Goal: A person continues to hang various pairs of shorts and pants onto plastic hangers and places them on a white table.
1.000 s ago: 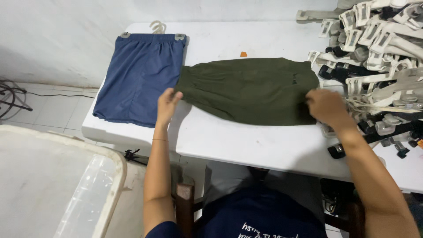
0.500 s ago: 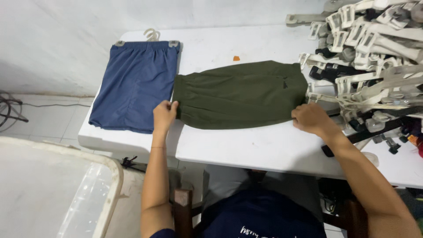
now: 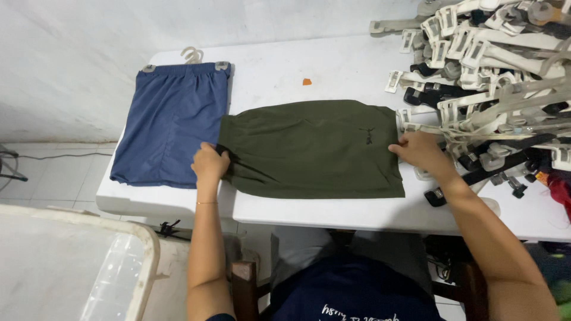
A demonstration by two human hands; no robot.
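The left hand [image 3: 209,163] is gripping the waistband end of the olive-green shorts [image 3: 312,148], its fingers curled closed over the bunched fabric at the garment's left edge. The right hand [image 3: 421,152] is pinching the opposite edge, at the hem end, with fingertips pressed onto the cloth and the thumb on top. Between the two hands the shorts are lying stretched flat and folded lengthwise across the white table [image 3: 333,65], near its front edge, with a small dark emblem showing close to the right hand.

Just beside the left hand, and touching the waistband end of the green pair, blue shorts [image 3: 169,128] are lying flat on the left part of the table, clipped at their top to a pale hanger [image 3: 191,57] whose hook is resting near the wall. A tiny orange scrap [image 3: 307,82] is sitting on the bare tabletop beyond the green shorts. To the right, a big heap of white and black clip hangers [image 3: 493,77] is crowding the table's far right side, some of them reaching right up to the right hand. A clear plastic bin [image 3: 89,267] is standing on the floor at lower left
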